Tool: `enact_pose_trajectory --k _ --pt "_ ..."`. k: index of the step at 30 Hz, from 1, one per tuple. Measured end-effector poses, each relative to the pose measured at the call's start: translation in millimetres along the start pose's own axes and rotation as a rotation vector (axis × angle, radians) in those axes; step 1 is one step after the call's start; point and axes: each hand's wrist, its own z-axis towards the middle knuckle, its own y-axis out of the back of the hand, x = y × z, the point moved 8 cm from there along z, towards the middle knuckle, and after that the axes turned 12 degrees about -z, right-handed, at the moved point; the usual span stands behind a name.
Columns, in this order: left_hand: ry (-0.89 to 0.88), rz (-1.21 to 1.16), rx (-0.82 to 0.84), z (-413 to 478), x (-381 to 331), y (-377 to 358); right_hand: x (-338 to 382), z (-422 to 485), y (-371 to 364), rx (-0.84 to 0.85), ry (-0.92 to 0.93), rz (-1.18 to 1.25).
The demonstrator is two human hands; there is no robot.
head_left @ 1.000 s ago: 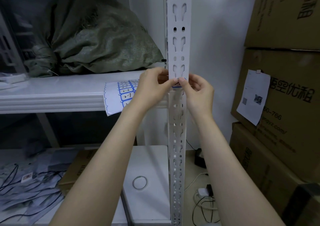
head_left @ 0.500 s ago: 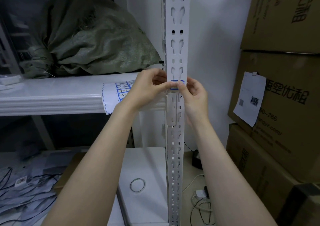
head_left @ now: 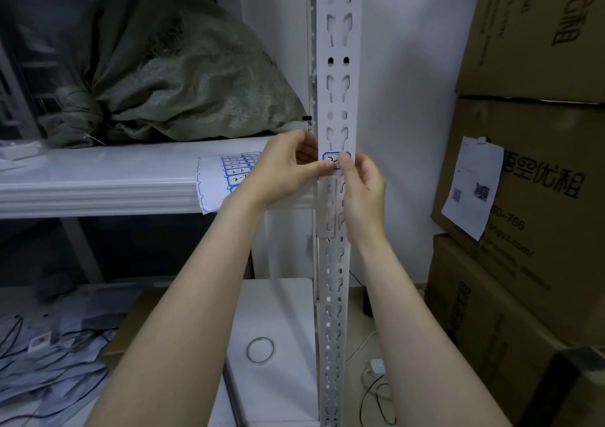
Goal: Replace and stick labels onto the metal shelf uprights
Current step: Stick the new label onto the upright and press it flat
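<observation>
On 1 white upright (head_left: 339, 83), fingers (head_left: 315, 167) of the left hand (head_left: 281, 173) and right hand (head_left: 364, 191) pinch 1 blue-edged label (head_left: 330, 157).

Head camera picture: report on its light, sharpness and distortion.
Head view: dim, cool light; the white upright and label are sharp and brightest; the sack falls into shadow; wide-angle bending tilts the boxes at the right edge.

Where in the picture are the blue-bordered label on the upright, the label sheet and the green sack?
blue-bordered label (head_left: 330, 157): head view, its upper left part.
label sheet (head_left: 211, 191): head view, its white left margin.
green sack (head_left: 183, 93): head view, middle of its side.
</observation>
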Motion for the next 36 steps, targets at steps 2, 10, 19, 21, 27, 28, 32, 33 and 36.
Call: enact_pose_trajectory --k 2,10,19,21,27,28,32,33,36 --pt "0.014 -0.003 0.005 0.5 0.9 -0.2 0.3 -0.4 -1.1 0.001 0.040 -0.080" --pt "0.027 0.037 -0.005 4.0 3.4 0.1 -7.2 2.1 0.0 -0.057 -0.018 -0.043" --pt "0.050 -0.009 0.007 5.7 4.4 0.5 -9.0 3.8 -1.3 -0.048 0.034 -0.120" --pt "0.054 -0.017 0.003 6.0 4.6 0.9 -10.5 3.8 -1.6 -0.061 -0.001 -0.072" --pt "0.072 -0.040 0.006 7.0 8.5 1.3 -13.0 4.8 -0.6 -0.079 -0.019 -0.087" --pt "0.073 -0.038 0.005 6.8 8.8 1.2 -12.5 5.0 -0.6 -0.085 -0.016 -0.082" --pt "0.081 -0.053 -0.007 6.2 9.7 1.6 -9.0 5.8 0.0 -0.124 0.018 -0.157" --pt "0.082 -0.058 -0.007 6.0 9.5 1.6 -8.1 5.3 -0.2 -0.126 0.022 -0.164" --pt "0.076 -0.055 0.000 5.2 7.3 1.5 -9.3 5.9 -0.5 -0.126 0.003 -0.130"
